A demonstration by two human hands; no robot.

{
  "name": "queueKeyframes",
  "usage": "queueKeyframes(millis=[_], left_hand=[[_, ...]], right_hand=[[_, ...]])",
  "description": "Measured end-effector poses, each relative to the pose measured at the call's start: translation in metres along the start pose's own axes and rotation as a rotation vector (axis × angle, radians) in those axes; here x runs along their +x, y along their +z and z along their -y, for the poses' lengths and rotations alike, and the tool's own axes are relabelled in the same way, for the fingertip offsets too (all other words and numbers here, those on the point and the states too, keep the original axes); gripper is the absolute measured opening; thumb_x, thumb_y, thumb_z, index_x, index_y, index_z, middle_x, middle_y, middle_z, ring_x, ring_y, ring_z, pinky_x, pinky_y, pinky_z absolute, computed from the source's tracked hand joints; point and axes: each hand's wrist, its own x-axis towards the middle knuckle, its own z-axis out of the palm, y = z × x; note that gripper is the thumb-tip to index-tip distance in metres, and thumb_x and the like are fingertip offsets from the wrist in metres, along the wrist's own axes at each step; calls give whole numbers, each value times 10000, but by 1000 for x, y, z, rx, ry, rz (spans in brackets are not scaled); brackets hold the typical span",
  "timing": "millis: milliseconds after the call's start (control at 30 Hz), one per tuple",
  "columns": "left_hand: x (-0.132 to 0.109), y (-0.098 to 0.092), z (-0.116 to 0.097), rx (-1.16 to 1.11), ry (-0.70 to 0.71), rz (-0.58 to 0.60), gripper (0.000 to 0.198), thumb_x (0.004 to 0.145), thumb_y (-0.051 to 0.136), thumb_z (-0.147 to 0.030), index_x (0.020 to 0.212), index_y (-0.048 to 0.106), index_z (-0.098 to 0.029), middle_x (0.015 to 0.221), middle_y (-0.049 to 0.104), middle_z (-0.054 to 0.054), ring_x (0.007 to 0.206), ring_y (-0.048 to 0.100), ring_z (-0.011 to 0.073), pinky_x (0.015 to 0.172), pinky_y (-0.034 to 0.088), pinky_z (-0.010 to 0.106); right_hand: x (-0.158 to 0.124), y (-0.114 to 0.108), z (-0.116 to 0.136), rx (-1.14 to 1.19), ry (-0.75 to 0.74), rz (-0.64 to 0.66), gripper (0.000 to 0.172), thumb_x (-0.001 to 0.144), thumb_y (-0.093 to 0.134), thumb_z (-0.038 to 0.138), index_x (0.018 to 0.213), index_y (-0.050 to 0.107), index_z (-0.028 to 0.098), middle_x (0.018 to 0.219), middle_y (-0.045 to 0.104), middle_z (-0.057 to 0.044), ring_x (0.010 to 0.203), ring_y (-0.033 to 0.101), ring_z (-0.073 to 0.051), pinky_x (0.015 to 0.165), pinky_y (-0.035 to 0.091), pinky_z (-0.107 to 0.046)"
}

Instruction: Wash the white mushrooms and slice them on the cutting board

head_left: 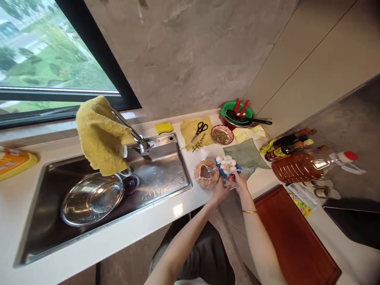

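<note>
Both my hands are at a pack of white mushrooms (227, 163) in a blue tray with clear wrapping, at the counter's front edge. My right hand (240, 182) grips its near right side, fingers bent around the edge. From below left, my left hand (221, 191) holds the pack's near edge with closed fingers, some of them hidden. Just left of the pack, touching or nearly touching it, sits a round orange-brown bundle (199, 174) under clear plastic, with a darker middle. Behind the pack lies a grey-green cloth (246, 155).
To the left is a sink (166, 174) holding a metal basin (92, 200); a yellow towel (101, 134) hangs over the tap. Scissors (199, 130), a patterned dish (222, 135) and a green basin (227, 109) stand behind. Bottles (303, 168) and a cutting board (297, 237) are right.
</note>
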Motion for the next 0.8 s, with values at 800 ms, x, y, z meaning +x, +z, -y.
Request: queueKeyframes(millis=[800], left_hand=[[-79, -149, -61, -220, 250, -648, 325, 851, 466, -504, 751, 422, -198, 727, 508, 1, 753, 517, 138, 749, 420, 265]], right_hand=[[-138, 125, 16, 264, 132, 491, 177, 590, 671, 321, 683, 559, 220, 626, 599, 64, 586, 574, -99, 561, 506, -221]])
